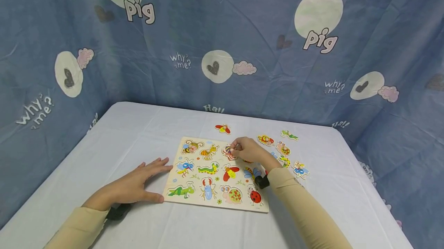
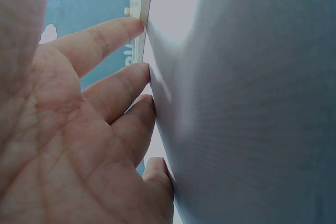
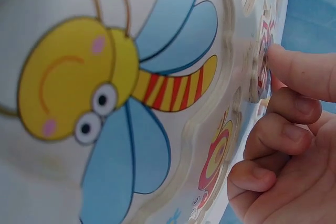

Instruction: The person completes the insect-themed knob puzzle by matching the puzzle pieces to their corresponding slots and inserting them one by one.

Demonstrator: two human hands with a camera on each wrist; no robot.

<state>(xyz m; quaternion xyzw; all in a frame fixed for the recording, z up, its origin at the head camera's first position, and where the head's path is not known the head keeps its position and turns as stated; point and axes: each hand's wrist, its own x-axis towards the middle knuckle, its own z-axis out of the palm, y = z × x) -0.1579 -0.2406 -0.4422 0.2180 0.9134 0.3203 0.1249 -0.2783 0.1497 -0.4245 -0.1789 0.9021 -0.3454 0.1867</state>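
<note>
A wooden insect puzzle board (image 1: 239,207) lies on the table, printed with rows of insect shapes. In its top row, my right hand (image 1: 248,149) pinches a red-and-white striped spider piece (image 1: 227,152) over the spider picture. The right wrist view shows the thumb at this piece (image 3: 264,59), close against the board, with the other fingers curled below. My left hand (image 1: 138,183) spreads its fingers, thumb and fingertips touching the board's left edge. Seen from the left wrist, the palm (image 2: 68,129) is bare and the fingertips meet the table and board edge.
Loose insect pieces lie beyond the board: a red firefly (image 1: 223,128) at the back, then a green grasshopper (image 1: 289,135), a snail (image 1: 283,148), a caterpillar (image 1: 284,161) and a blue mosquito (image 1: 300,169) to the right. A blue printed curtain (image 1: 194,91) surrounds the white-covered table (image 1: 138,125).
</note>
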